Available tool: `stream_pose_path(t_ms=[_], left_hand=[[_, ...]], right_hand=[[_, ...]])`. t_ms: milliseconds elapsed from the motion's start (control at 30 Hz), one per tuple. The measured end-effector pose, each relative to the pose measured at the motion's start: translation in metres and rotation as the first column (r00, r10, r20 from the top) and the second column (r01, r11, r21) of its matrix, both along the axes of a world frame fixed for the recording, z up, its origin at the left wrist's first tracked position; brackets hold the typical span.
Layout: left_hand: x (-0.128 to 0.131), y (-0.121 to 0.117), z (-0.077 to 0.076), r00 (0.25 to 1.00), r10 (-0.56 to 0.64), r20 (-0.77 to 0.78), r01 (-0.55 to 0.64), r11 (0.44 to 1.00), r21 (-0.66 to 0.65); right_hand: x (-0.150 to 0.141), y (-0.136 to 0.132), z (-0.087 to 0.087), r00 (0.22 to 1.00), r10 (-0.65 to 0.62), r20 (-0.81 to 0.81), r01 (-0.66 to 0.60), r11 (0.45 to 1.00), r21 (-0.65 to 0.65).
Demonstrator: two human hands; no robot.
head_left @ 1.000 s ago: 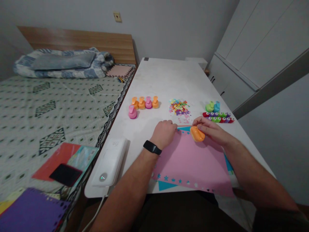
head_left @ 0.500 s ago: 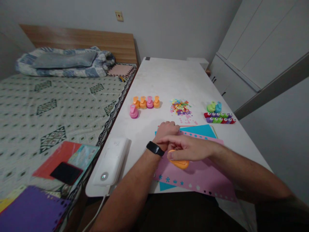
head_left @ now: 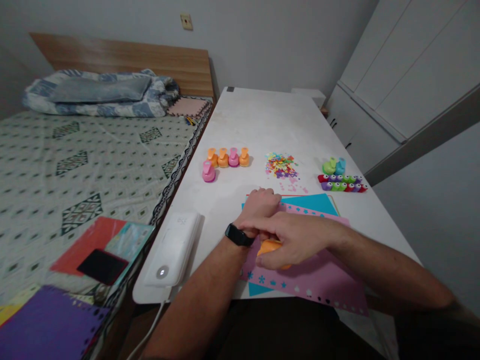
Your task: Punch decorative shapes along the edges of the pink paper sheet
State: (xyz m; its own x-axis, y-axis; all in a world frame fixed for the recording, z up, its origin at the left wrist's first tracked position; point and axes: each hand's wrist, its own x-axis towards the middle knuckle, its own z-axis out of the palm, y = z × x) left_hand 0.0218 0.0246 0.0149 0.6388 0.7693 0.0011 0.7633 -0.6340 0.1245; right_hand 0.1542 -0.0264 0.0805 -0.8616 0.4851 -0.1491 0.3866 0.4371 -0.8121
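My right hand [head_left: 300, 237] is closed round an orange craft punch [head_left: 269, 246], which it covers in large part. The punch sits over the left part of a pink sheet of paper [head_left: 318, 275] with rows of punched shapes along its near and far edges. My left hand [head_left: 260, 206], with a black band on the wrist, is at the sheet's far left corner, its fingers curled. What those fingers hold, if anything, is hidden. My right fingers reach close to the left wrist. A blue sheet [head_left: 313, 202] lies beneath the pink one.
Several orange and pink punches [head_left: 223, 158] stand at the left, beside a heap of coloured paper bits [head_left: 281, 166]. Green and blue punches [head_left: 330, 166] and rows of small punches [head_left: 342, 186] are at the right. A white power bank [head_left: 174, 250] lies by the left table edge.
My right hand has shifted slightly toward me and its thumb has come lower, covering more of the orange punch. My left hand stays nearly in place.
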Motion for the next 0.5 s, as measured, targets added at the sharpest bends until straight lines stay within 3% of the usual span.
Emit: stream_pose_path(t_ms=[233, 500], left_hand=[[-0.0016, -0.0009, -0.0049, 1.000, 0.000, 0.029, -0.001, 1.000, 0.020], [0.0010, 0.0004, -0.0050, 1.000, 0.021, 0.020, -0.021, 1.000, 0.002]], right_hand=[[0.0011, 0.0007, 0.0008, 0.999, -0.007, 0.053, 0.007, 1.000, -0.015], [0.0055, -0.0015, -0.0075, 0.999, -0.048, -0.023, 0.046, 0.997, -0.066]])
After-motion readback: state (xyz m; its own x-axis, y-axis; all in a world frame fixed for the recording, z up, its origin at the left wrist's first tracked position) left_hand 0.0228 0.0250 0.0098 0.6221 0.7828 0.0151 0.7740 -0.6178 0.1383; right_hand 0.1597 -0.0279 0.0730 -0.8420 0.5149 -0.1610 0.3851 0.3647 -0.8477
